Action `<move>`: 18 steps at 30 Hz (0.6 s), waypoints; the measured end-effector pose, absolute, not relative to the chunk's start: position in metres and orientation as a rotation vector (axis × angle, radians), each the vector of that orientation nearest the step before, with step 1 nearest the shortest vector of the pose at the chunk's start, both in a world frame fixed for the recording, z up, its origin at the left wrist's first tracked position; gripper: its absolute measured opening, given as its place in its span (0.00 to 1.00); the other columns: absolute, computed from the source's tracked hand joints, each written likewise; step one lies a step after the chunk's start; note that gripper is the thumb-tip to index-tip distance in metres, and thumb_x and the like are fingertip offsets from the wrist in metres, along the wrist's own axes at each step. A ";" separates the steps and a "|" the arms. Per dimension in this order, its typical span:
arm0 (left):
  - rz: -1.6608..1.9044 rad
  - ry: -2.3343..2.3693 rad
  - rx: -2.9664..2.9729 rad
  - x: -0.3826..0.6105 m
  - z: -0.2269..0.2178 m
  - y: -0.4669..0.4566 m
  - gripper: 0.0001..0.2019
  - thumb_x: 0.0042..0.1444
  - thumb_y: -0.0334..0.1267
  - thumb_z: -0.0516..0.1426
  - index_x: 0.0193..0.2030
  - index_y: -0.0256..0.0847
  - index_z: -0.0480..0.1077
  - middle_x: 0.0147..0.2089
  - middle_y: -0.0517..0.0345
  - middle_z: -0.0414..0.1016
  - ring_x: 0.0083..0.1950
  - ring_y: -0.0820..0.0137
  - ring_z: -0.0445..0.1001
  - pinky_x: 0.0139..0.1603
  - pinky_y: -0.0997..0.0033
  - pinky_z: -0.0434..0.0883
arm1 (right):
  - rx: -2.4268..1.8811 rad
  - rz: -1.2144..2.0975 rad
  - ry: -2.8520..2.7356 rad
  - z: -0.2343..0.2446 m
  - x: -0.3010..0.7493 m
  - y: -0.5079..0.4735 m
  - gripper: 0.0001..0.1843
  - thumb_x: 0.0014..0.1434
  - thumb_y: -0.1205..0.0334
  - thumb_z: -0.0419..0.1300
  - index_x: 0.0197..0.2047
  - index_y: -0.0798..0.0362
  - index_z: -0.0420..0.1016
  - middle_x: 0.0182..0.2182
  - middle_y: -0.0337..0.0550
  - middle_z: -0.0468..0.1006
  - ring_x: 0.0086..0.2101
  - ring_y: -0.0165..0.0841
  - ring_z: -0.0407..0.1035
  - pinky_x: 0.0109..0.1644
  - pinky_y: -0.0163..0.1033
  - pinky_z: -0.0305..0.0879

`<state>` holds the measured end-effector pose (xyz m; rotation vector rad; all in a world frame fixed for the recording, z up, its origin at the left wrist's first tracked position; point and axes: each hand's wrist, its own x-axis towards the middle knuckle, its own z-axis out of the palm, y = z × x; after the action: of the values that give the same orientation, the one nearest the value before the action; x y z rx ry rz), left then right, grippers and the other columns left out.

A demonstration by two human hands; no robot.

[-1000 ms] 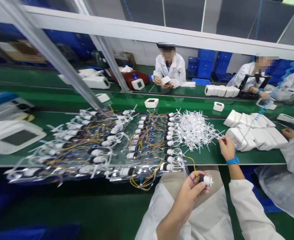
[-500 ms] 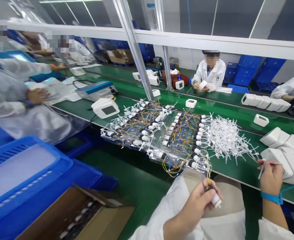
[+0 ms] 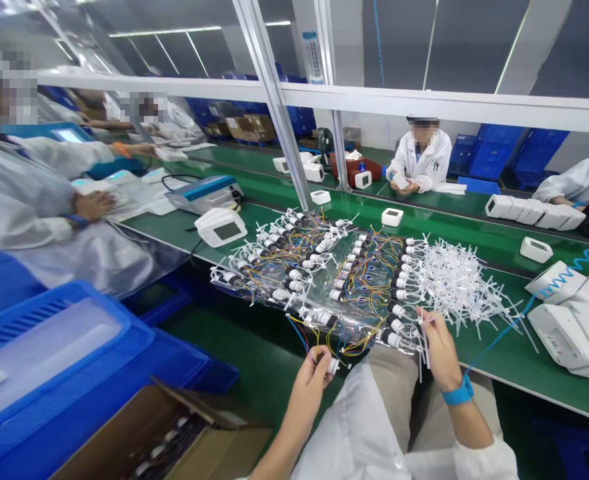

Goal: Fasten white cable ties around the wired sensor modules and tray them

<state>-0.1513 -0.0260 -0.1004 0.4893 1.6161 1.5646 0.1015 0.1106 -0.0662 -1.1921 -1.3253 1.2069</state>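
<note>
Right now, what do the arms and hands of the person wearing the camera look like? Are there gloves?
No gloves: the left hand and right hand are both bare. The right wrist has a bright blue band with a thin blue cord that turns curly. A loose white sleeve covers part of the right arm.

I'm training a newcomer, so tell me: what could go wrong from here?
The left hand holds the small white part out past the bench edge, so it could drop. Wires at that hand hang close to other loose ones and might snag. The blue cord from the right hand's strap passes near the ties and may drag some.
</note>
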 end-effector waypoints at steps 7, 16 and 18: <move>1.585 1.564 0.475 -0.158 -0.095 -0.017 0.30 0.49 0.64 0.75 0.45 0.42 0.77 0.41 0.56 0.80 0.32 0.72 0.71 0.31 0.74 0.69 | -1.174 1.275 -1.200 -0.083 0.082 0.117 0.15 0.67 0.42 0.65 0.41 0.44 0.75 0.76 0.49 0.74 0.77 0.51 0.63 0.83 0.61 0.51; 1.587 1.549 0.344 -0.178 -0.091 -0.006 0.35 0.38 0.62 0.80 0.45 0.41 0.79 0.65 0.48 0.80 0.37 0.73 0.75 0.34 0.75 0.75 | -1.149 1.239 -1.216 -0.080 0.054 0.113 0.14 0.69 0.43 0.64 0.45 0.44 0.79 0.74 0.48 0.77 0.74 0.49 0.69 0.81 0.57 0.57; 1.582 1.537 0.350 -0.179 -0.091 -0.006 0.35 0.37 0.63 0.80 0.45 0.41 0.80 0.63 0.50 0.81 0.37 0.73 0.74 0.34 0.75 0.76 | -1.160 1.223 -1.238 -0.077 0.053 0.115 0.14 0.70 0.43 0.63 0.43 0.44 0.78 0.74 0.48 0.77 0.72 0.50 0.71 0.80 0.57 0.59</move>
<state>-0.1790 -0.0057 -0.0914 0.3498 1.5372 1.5820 0.0527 0.1150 -0.0773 -1.1600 -1.2383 1.2227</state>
